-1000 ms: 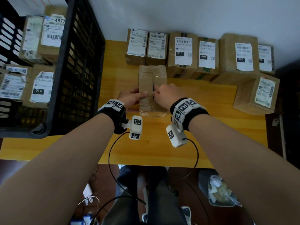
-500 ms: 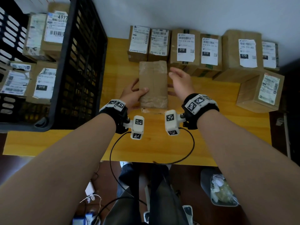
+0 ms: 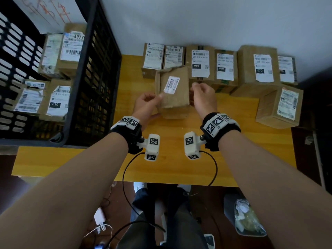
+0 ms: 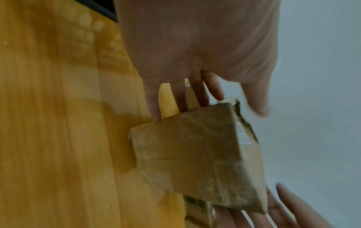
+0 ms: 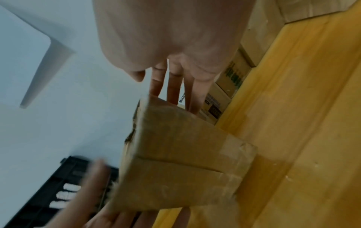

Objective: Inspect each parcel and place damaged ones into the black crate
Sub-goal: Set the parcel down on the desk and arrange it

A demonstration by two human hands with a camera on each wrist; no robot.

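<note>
I hold a small brown cardboard parcel [image 3: 177, 99] over the middle of the yellow table [image 3: 170, 168], tilted, its face with a small white label turned up. Its top edge is torn and ragged [image 4: 238, 108]. My left hand [image 3: 149, 105] grips its left side, thumb on the labelled face and fingers underneath. My right hand [image 3: 203, 96] lies at the right side, with nearly straight fingers [image 5: 171, 92] against the far face and the thumb off the cardboard. The black crate [image 3: 100, 69] stands at the left, holding several labelled parcels [image 3: 55, 54].
A row of several labelled boxes [image 3: 199, 63] lines the wall at the back of the table. One more box [image 3: 280, 106] sits at the right edge. Wrist-camera cables hang over the front edge. A bin [image 3: 248, 220] stands on the floor at the right.
The parcel came up off the table and turned from its plain taped side to the labelled face. My right hand went from its top to its right side.
</note>
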